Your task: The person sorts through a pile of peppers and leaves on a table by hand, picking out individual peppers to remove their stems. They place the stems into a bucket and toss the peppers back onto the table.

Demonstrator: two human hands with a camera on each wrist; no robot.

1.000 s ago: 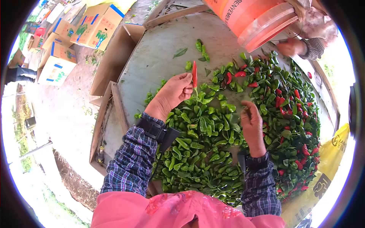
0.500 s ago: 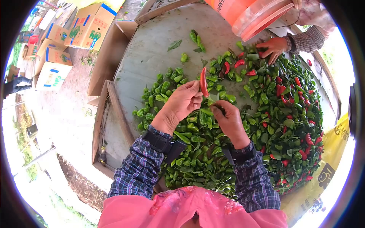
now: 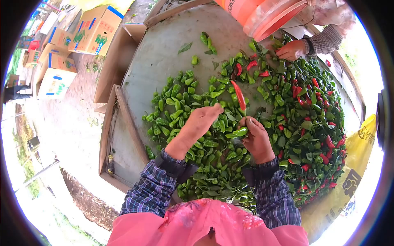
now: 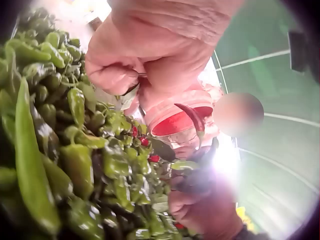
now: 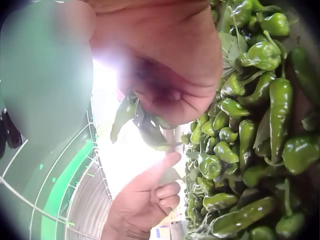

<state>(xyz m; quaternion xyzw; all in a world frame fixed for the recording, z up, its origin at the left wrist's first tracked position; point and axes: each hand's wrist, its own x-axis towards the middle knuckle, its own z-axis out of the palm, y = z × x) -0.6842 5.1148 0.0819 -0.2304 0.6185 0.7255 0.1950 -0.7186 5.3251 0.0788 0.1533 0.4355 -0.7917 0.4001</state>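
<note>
My right hand [image 3: 257,140] pinches a red chili pepper [image 3: 239,95] by its stem, so the pepper points up and away. A green pepper [image 3: 237,133] juts from the same fingers, and green shapes hang below them in the right wrist view. To the left, my left hand [image 3: 202,122] has several fingers curled in and the index finger reaching toward the right hand. A small leaf [image 5: 171,176] shows at its curled fingers. Both hands are above a spread of green peppers [image 3: 176,110] on a grey tabletop [image 3: 164,53].
A heap of green and red peppers with leaves [image 3: 312,123] lies to the right. Another person's hand [image 3: 292,50] reaches into its far end beside a tilted orange bucket [image 3: 262,20]. Cardboard boxes [image 3: 96,28] stand beyond the wooden table edge [image 3: 131,125] at left; a yellow bag [image 3: 353,164] lies right.
The red chili pepper has passed from my left hand to my right, which came in from the right. The other person's hand has come down onto the heap, and the bucket shifted left.
</note>
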